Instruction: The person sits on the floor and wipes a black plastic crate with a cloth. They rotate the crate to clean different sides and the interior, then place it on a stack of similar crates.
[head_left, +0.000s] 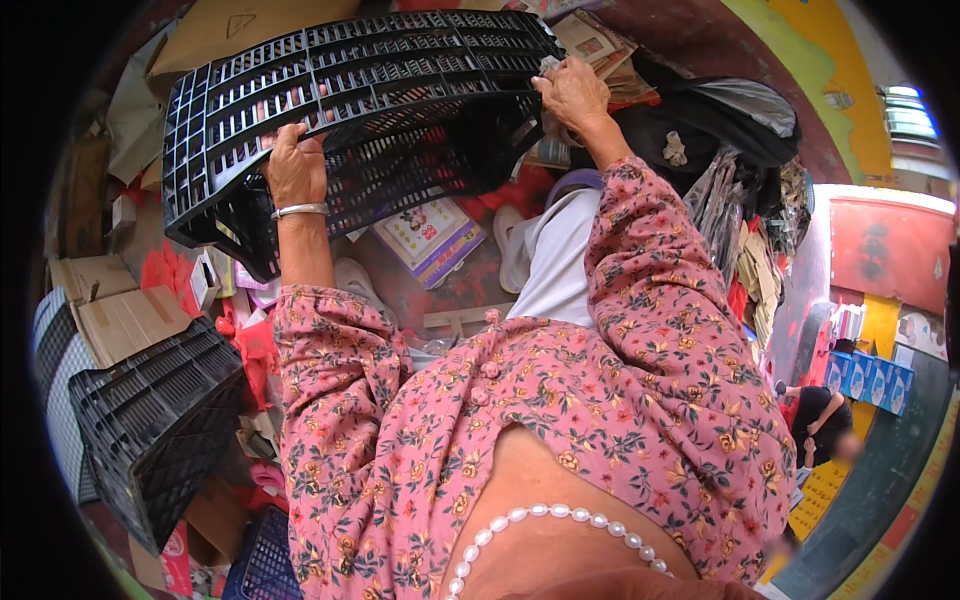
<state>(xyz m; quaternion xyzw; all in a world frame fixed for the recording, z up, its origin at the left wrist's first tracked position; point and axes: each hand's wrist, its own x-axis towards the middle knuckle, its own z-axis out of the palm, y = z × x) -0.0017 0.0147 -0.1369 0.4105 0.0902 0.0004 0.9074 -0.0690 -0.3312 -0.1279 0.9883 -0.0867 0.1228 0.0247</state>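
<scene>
You hold a black slatted plastic crate (340, 110) tipped on its side at the twelve o'clock part of the head view, raised above the cluttered floor.

Risks, as judged from this pose:
- The crate hangs from two edge grips only. Should either hand loosen, it would likely swing about the other and drop onto the colourful picture book (430, 238) lying under it at about six o'clock of the crate.
- Its lower left corner hangs near the flattened cardboard boxes (115, 310) at nine o'clock. A swing that way could catch them.
- A second black crate (155, 420) rests at eight o'clock, well apart from the first. Loose red wrappings (255, 345) between them could snag your feet, though your feet are hidden.
- The dark bundle of bags (720, 125) at two o'clock lies just beside your right forearm and may hinder a turn of the crate toward that side.

Hand pose:
- Your left hand (295, 170), with a silver bangle at the wrist, reaches up to the crate's lower rim. Its fingers curl together through the slats, the knuckles facing you.
- Your right hand (572, 92) clasps the crate's right edge at one o'clock, fingers bent and pressed together over the rim, the thumb's place hidden.
- Both forearms extend upward and away from your body in floral pink sleeves, the right elbow more bent.
</scene>
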